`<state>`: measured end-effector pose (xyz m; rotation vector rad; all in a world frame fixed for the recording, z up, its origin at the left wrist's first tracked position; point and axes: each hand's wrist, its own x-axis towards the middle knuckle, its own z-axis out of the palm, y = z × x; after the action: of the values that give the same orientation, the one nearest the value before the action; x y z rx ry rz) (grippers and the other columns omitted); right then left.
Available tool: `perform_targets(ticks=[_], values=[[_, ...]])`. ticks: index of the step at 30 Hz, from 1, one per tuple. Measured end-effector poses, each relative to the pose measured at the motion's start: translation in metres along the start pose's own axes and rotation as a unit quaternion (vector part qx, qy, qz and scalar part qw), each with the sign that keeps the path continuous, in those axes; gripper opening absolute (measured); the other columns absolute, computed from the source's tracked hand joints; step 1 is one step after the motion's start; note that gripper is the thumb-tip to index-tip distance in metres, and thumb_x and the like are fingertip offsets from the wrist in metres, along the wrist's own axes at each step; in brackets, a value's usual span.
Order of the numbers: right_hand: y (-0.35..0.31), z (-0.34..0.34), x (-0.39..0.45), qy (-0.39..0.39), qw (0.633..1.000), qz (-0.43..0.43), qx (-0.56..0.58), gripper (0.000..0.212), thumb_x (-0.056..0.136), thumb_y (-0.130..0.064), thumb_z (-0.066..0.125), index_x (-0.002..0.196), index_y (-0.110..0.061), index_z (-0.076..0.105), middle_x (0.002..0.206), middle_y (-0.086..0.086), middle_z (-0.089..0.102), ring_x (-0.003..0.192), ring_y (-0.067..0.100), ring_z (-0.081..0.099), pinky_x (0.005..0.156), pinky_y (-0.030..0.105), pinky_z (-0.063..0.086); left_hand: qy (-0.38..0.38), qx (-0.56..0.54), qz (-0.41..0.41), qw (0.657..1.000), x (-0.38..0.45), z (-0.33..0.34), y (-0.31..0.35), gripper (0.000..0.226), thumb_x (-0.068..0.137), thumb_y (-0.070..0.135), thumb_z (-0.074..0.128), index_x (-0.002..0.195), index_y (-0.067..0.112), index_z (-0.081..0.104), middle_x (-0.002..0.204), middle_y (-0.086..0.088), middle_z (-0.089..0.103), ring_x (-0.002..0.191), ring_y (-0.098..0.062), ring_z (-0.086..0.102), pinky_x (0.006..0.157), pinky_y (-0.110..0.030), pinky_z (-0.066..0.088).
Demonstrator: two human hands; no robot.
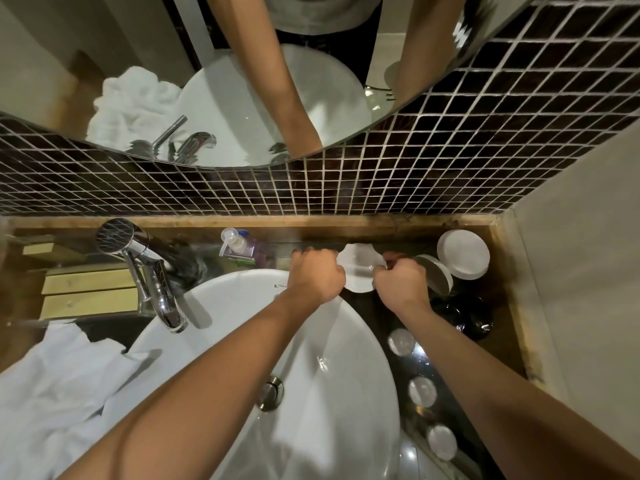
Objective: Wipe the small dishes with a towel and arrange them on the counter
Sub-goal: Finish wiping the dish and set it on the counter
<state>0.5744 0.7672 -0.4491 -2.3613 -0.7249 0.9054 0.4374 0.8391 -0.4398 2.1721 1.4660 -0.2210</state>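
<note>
together, both hands (317, 275) (401, 284) grip a dish (358, 271)

Glossy ceramic basin (332, 341); chrome tap (152, 278); soft cloth towel (52, 386); dish (358, 271) possibly clear plastic.

Counts, taken from the white basin (311, 341) as landmark:

- Hands: two, left hand (317, 273) and right hand (401, 284), both just beyond the basin's far rim.
- White dishes: three beyond the basin's far right. One held dish (358, 270) sits between the hands; one round dish (463, 254) lies flat in the far corner; one tilted dish (437, 277) lies between those.
- Small clear dishes (401, 342): three in a row along the basin's right side.
- Towels: one white towel (59, 386), left of the basin.
- Faucets: one chrome faucet (152, 275), at the far left rim.
- Pump bottles: one pump bottle (239, 247), behind the basin.
</note>
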Motion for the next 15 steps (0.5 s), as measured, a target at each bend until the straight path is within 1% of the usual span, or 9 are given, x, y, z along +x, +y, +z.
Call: perform_targets(ticks=[3,7,9,10,13,15], values=[[0.0008,0.0013,0.0017,0.004,1.000,-0.001,-0.004,0.037,0.094,-0.022,0.063,0.131,-0.015,0.064,0.110,0.005,0.060,0.092,0.022,0.063,0.066,0.026,0.048,0.006,0.005,0.002,1.000,0.0013,-0.0001,-0.0006,0.038,0.094,0.028,0.042,0.126,0.018,0.061,0.117,-0.007,0.066,0.112,-0.026,0.053,0.099,-0.040,0.031],[0.0013,0.0014,0.0050,0.000,1.000,0.003,-0.006,0.036,0.094,-0.022,0.064,0.130,-0.015,0.065,0.114,0.009,0.066,0.093,0.022,0.065,0.068,0.027,0.049,0.007,0.003,0.002,1.000,0.0032,-0.0007,-0.0009,0.037,0.094,0.027,0.042,0.124,0.017,0.062,0.116,-0.007,0.067,0.111,-0.026,0.054,0.099,-0.039,0.031],[0.0010,0.0020,0.0063,0.001,1.000,-0.001,-0.006,0.037,0.094,-0.022,0.064,0.130,-0.017,0.065,0.116,0.008,0.067,0.092,0.021,0.064,0.066,0.025,0.048,0.008,0.001,0.000,1.000,0.0040,-0.0013,-0.0010,0.037,0.094,0.027,0.042,0.124,0.017,0.062,0.117,-0.008,0.067,0.112,-0.026,0.054,0.100,-0.040,0.030],[0.0006,0.0025,0.0065,0.002,1.000,-0.005,-0.008,0.037,0.094,-0.023,0.064,0.131,-0.017,0.064,0.118,0.008,0.067,0.094,0.021,0.064,0.066,0.025,0.047,0.008,0.001,-0.001,1.000,0.0041,-0.0016,-0.0009,0.037,0.094,0.027,0.042,0.124,0.017,0.062,0.117,-0.008,0.066,0.112,-0.026,0.054,0.101,-0.040,0.030],[-0.0005,0.0032,0.0075,0.009,1.000,-0.014,-0.020,0.038,0.094,-0.024,0.065,0.132,-0.017,0.064,0.121,0.008,0.066,0.103,0.024,0.064,0.075,0.029,0.051,0.005,-0.003,-0.001,1.000,0.0051,-0.0028,-0.0011,0.037,0.094,0.027,0.041,0.123,0.016,0.063,0.117,-0.010,0.066,0.111,-0.028,0.054,0.101,-0.039,0.030],[-0.0005,0.0034,0.0083,0.010,1.000,-0.013,-0.021,0.038,0.094,-0.024,0.066,0.131,-0.018,0.064,0.119,0.008,0.066,0.103,0.024,0.064,0.077,0.030,0.052,0.002,-0.022,-0.005,1.000,0.0051,-0.0033,-0.0020,0.037,0.094,0.026,0.042,0.123,0.015,0.063,0.118,-0.011,0.066,0.110,-0.029,0.055,0.101,-0.038,0.034]])
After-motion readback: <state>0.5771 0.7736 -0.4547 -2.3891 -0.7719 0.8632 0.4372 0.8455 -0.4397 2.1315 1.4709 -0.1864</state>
